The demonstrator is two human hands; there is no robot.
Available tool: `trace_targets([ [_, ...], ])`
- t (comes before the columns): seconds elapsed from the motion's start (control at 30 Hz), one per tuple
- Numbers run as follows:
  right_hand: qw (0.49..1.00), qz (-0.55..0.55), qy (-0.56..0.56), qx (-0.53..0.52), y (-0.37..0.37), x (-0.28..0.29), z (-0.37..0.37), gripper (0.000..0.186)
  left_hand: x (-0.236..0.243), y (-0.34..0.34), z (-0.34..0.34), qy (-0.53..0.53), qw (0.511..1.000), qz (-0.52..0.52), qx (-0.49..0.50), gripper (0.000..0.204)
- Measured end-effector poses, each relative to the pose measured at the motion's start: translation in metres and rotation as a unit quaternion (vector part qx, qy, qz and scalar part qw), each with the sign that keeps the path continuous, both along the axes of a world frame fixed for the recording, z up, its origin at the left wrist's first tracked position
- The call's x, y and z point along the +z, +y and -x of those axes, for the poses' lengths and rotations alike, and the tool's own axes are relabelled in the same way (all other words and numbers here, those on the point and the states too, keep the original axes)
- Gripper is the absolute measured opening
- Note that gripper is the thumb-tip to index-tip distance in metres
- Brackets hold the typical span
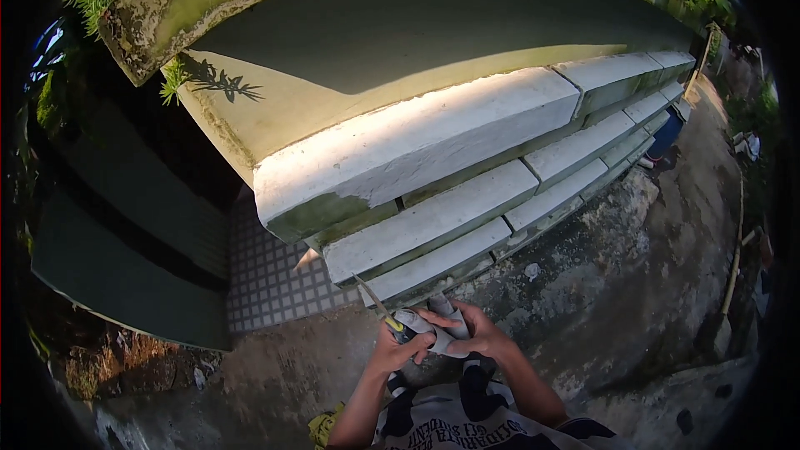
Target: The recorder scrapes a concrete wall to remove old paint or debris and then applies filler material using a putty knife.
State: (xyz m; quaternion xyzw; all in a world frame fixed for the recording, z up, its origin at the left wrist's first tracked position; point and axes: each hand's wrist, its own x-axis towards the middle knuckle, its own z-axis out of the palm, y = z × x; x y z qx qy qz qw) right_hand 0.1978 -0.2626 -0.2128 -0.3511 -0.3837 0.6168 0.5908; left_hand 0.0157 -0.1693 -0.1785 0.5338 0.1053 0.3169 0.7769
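My left hand (402, 349) is closed around a slim tool (395, 324) with a yellow-and-black handle. Its thin, tapering blade sticks out up and to the left; I cannot tell its exact kind. Between both hands sits a pale grey piece (440, 342) with rounded, tube-like ends, partly covered by my fingers. My right hand (482, 335) grips this piece from its right side, the thumb lying along the near edge. Both hands are held close together in front of my body, above the ground and near the lowest white step.
Tiered white ledges (425, 225) run along a pale wall ahead. Tiled floor (267, 279) lies left, beside a dark green wall (125, 275). Rough, stained concrete (600, 283) spreads to the right. A blue container (665, 135) stands at the far right; something yellow (323, 427) lies near my left forearm.
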Motion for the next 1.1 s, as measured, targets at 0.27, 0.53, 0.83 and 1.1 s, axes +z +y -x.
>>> trace_targets([
  [0.27, 0.998, -0.003, 0.007, -0.067, -0.003, 0.042, 0.052, 0.042, 0.041, -0.008, 0.028, 0.056, 0.956, -0.068, 0.279, 0.028],
  [0.53, 0.656, -0.308, -0.433, -0.536, 0.112, 0.104, 0.054, 0.066, 0.109, 0.097, 0.061, 0.065, 0.795, -0.294, 0.527, 0.027],
  [0.83, 0.435, -0.28, -0.629, -0.58, 0.159, 0.089, 0.007, 0.081, 0.137, 0.158, 0.051, 0.072, 0.821, -0.404, 0.397, 0.045],
  [1.1, 0.404, -0.208, -0.653, -0.606, 0.147, 0.085, -0.078, 0.083, 0.134, 0.167, 0.052, 0.066, 0.815, -0.43, 0.381, 0.044],
])
